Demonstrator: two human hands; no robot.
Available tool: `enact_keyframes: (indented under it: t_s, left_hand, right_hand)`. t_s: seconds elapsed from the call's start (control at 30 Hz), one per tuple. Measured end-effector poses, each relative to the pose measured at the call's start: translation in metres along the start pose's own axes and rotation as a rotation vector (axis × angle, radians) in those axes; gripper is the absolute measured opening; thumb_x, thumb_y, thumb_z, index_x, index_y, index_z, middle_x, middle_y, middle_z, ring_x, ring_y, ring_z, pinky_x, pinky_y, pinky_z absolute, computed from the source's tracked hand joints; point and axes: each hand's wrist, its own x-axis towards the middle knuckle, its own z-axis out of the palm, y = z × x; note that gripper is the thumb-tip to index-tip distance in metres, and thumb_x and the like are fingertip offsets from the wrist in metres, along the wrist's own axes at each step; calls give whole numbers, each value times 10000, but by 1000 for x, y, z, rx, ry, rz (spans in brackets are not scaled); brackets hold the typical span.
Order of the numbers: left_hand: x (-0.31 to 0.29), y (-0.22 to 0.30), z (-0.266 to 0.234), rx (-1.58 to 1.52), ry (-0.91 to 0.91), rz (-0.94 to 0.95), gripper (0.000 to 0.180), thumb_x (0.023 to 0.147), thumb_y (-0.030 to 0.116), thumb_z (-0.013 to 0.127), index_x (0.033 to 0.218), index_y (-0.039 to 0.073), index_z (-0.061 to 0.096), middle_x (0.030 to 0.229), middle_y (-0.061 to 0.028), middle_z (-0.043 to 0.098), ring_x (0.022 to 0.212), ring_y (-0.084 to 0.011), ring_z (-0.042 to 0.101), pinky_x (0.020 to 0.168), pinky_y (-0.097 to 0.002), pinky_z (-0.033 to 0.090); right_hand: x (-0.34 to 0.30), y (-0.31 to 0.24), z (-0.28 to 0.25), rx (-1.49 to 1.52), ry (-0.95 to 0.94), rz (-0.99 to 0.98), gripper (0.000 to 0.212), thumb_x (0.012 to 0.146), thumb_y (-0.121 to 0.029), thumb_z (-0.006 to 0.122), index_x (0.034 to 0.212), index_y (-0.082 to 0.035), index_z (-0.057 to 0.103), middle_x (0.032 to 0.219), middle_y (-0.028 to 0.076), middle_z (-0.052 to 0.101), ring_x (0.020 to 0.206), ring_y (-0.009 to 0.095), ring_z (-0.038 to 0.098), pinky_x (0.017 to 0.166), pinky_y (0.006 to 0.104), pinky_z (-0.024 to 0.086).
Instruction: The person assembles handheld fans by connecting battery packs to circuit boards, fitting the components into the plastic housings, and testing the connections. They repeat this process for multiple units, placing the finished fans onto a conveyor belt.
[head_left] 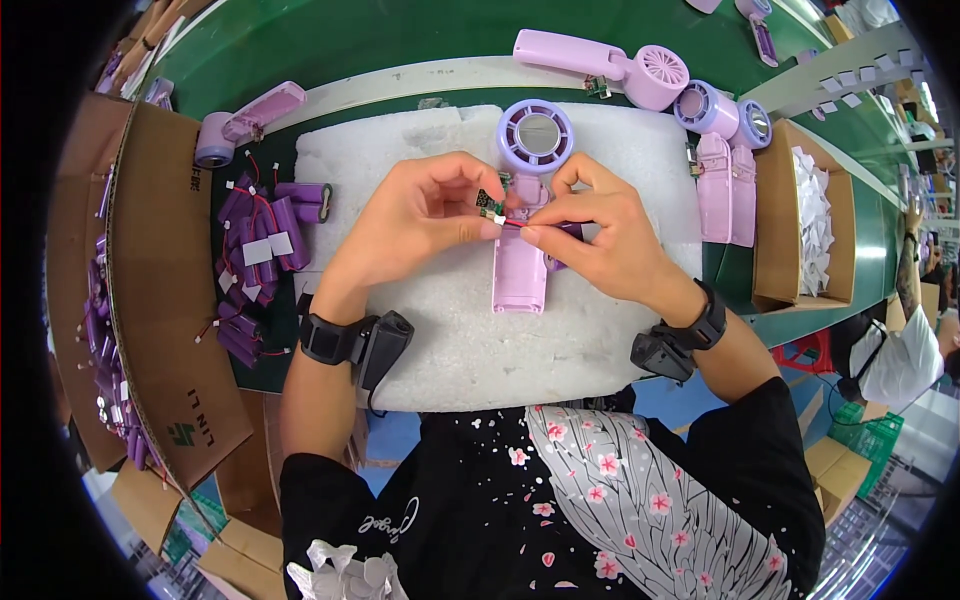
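My left hand [425,215] pinches a small green circuit board [489,203] between thumb and fingers. My right hand [605,230] is closed on a thin red and black wire [513,224], whose white plug [498,218] meets the board's edge; whether it is fully seated I cannot tell. A purple battery [568,233] shows partly behind the right fingers. Below both hands lies a pink handheld fan with a lilac round head [535,137] and an opened handle shell [520,275]. My fingers hide the part where head and handle join.
A white foam mat [440,350] lies under the work. Wired purple batteries [262,235] are piled at the left beside a cardboard box [175,290]. More fans [655,78] lie at the back and right. A box of white pieces [810,220] stands at the right.
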Motion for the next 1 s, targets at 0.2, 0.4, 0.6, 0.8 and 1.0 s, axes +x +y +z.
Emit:
enact_keyframes:
  t_s: [0.2, 0.4, 0.6, 0.8, 1.0]
  left_hand:
    - [1, 5, 1, -9, 16, 57, 329, 781, -73, 708, 1091, 19, 645, 959, -14, 649, 826, -73, 590, 791, -226, 506]
    - [0, 7, 3, -35, 27, 3, 302, 780, -78, 709, 1068, -3, 657, 925, -35, 668, 826, -89, 621, 799, -239, 517]
    - [0, 6, 5, -11, 48, -6, 326, 736, -108, 744, 1037, -22, 652, 962, -44, 656, 780, -88, 597, 742, -233, 521]
    - [-2, 8, 13, 60, 51, 53, 253, 758, -81, 728, 986, -2, 649, 915, -23, 650, 817, -85, 608, 766, -230, 513]
    - [-2, 2, 14, 82, 58, 134, 249, 743, -83, 742, 947, 8, 631, 931, -10, 622, 791, -81, 570, 760, -227, 507]
  right_hand:
    - [0, -1, 0, -7, 4, 29, 97, 754, -70, 761, 826, -15, 725, 812, 45, 493, 712, 126, 500, 608, 259, 399]
    - [0, -1, 0, -22, 6, 22, 93, 752, -67, 759, 817, -13, 723, 798, 41, 495, 703, 126, 500, 597, 260, 395]
    - [0, -2, -1, -21, 12, 30, 84, 751, -64, 754, 809, -11, 725, 792, 38, 503, 689, 122, 503, 585, 259, 394]
    - [-1, -6, -8, 25, -23, 100, 80, 754, -58, 742, 804, 1, 724, 800, 30, 519, 667, 100, 511, 578, 246, 395]
    - [0, -6, -10, 94, -62, 162, 83, 763, -62, 737, 800, 10, 721, 811, 22, 526, 666, 86, 514, 583, 238, 398]
